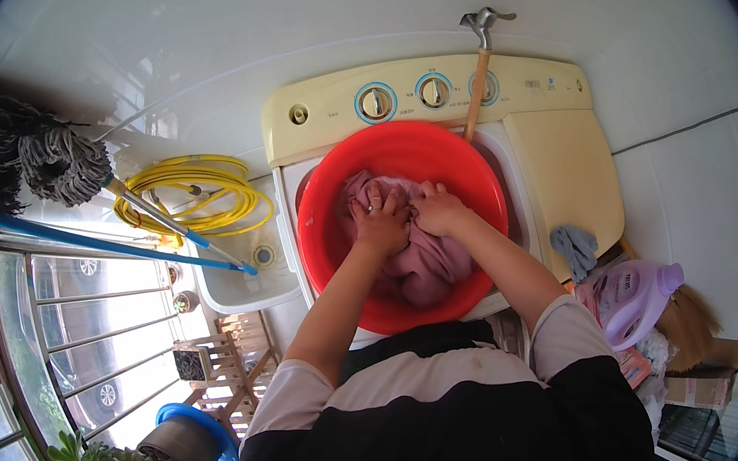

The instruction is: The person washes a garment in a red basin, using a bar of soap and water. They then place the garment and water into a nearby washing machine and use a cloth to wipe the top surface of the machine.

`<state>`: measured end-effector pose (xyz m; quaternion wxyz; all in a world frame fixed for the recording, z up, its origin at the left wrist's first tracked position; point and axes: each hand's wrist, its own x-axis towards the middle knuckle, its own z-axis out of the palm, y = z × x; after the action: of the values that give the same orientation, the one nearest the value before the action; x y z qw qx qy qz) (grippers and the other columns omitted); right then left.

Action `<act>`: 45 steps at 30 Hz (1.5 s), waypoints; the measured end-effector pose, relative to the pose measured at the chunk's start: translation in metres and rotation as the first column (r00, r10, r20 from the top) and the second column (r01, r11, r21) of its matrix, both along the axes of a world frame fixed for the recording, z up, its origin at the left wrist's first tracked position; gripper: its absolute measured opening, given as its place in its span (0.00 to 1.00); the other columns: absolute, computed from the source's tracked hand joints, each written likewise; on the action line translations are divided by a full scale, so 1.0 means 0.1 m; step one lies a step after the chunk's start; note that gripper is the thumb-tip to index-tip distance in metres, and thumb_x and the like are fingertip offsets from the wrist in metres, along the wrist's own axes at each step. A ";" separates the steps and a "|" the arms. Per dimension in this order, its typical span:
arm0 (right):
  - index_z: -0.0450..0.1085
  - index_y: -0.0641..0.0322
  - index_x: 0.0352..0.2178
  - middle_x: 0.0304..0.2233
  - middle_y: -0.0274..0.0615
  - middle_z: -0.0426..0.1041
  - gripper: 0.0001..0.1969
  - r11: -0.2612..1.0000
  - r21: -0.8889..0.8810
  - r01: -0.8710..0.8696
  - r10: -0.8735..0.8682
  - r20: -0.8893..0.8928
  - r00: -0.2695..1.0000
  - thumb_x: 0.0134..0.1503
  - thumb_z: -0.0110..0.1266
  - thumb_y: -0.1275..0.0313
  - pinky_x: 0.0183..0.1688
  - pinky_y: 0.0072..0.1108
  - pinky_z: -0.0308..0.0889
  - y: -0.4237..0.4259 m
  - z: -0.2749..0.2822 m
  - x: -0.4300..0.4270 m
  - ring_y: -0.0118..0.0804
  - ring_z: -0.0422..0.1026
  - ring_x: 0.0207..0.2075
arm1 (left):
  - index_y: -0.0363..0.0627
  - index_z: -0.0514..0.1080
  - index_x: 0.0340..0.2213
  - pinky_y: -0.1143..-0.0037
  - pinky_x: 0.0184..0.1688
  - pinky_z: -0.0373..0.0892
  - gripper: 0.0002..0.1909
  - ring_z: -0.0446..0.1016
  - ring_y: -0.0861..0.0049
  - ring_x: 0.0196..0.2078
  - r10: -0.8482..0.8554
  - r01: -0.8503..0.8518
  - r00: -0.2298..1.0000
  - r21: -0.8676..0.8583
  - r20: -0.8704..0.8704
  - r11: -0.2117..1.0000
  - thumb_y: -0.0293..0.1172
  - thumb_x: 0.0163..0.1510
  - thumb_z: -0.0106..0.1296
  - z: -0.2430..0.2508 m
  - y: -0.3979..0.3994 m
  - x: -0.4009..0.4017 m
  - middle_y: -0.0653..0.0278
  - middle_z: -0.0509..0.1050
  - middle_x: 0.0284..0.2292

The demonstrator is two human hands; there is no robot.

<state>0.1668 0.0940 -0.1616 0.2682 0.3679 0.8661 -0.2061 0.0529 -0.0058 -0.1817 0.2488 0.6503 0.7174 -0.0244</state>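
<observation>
A wet-looking pink cloth (438,256) lies bunched in a round red plastic basin (392,141), with a little white foam near its upper edge. My left hand (382,225), with a ring on one finger, presses into the cloth, fingers spread and bent into its folds. Close beside it, my right hand (437,212) grips the same cloth with curled fingers. The basin rests over the opened tub of a cream twin-tub washing machine (569,171). Parts of the cloth are hidden under both hands.
Behind the basin, a wall tap (485,26) feeds an orange-brown hose (478,93). At left are a utility sink (248,290), a coiled yellow hose (196,175) and mops (67,164). A grey rag (575,250) and purple detergent bottle (633,302) sit at right.
</observation>
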 end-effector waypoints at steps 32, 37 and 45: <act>0.73 0.57 0.37 0.40 0.47 0.73 0.20 0.882 0.097 0.461 -0.462 -0.019 0.887 0.47 0.49 0.56 0.45 0.30 0.65 0.21 -0.42 -0.20 0.43 0.71 0.43 | 0.48 0.74 0.34 0.69 0.34 0.69 0.14 0.75 0.70 0.36 0.187 -0.149 0.938 0.149 -0.291 0.978 0.40 0.51 0.43 -0.48 0.48 -0.21 0.61 0.75 0.32; 0.72 0.56 0.36 0.36 0.38 0.74 0.18 0.213 -0.796 0.566 -0.977 -0.190 0.100 0.47 0.58 0.58 0.43 0.24 0.67 0.40 -0.60 -0.01 0.33 0.73 0.38 | 0.42 0.70 0.33 0.67 0.33 0.68 0.13 0.74 0.61 0.33 0.267 -0.200 0.960 0.451 -0.089 0.870 0.37 0.50 0.46 -0.45 0.52 -0.20 0.55 0.74 0.29; 0.67 0.60 0.26 0.24 0.38 0.71 0.11 -0.277 -0.958 -0.075 -0.925 0.287 -0.247 0.53 0.53 0.63 0.28 0.23 0.68 0.27 -0.66 -0.19 0.33 0.71 0.25 | 0.47 0.69 0.34 0.62 0.32 0.66 0.17 0.72 0.51 0.31 0.268 -0.532 0.742 0.296 0.614 0.794 0.47 0.48 0.52 0.35 0.27 0.24 0.50 0.73 0.26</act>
<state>0.1481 0.1208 -0.2272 -0.2748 0.4235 0.0988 -0.8575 0.0770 0.0210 -0.1464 0.2815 0.4938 0.7277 0.3839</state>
